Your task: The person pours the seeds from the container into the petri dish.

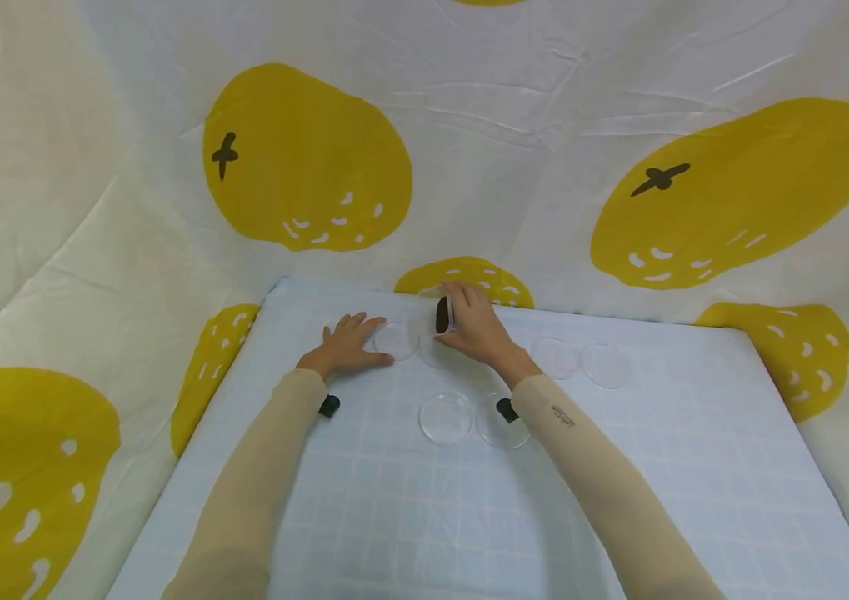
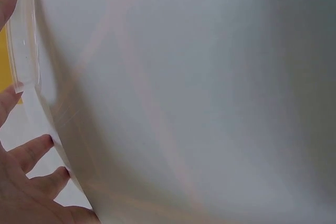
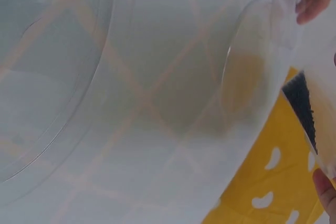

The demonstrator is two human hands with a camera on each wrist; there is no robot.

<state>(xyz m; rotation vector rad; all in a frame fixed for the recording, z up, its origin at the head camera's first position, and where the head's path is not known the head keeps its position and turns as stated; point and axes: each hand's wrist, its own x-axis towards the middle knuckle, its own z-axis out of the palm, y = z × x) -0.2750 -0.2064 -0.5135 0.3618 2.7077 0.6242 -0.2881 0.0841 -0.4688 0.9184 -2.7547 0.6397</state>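
My left hand [image 1: 349, 346] spans a shallow clear round dish [image 1: 396, 342] near the table's back edge, thumb and index finger at its rim. The other fingers are spread over the cloth. In the left wrist view the dish [image 2: 23, 40] shows edge-on between thumb and index finger. My right hand [image 1: 472, 325] grips a clear container [image 1: 444, 315] with dark contents, tipped on its side. In the right wrist view, the dark mass [image 3: 302, 108] shows through the clear wall. Another clear round piece [image 1: 435, 348] lies below the right hand, partly covered by it.
Two clear round pieces, one here [image 1: 446, 418] and one [image 1: 502, 421] under the right wrist, lie nearer the front. Two more, a left one [image 1: 555, 358] and a right one [image 1: 606, 367], lie to the right. A patterned curtain [image 1: 499, 183] hangs behind the cloth-covered table [image 1: 364, 517].
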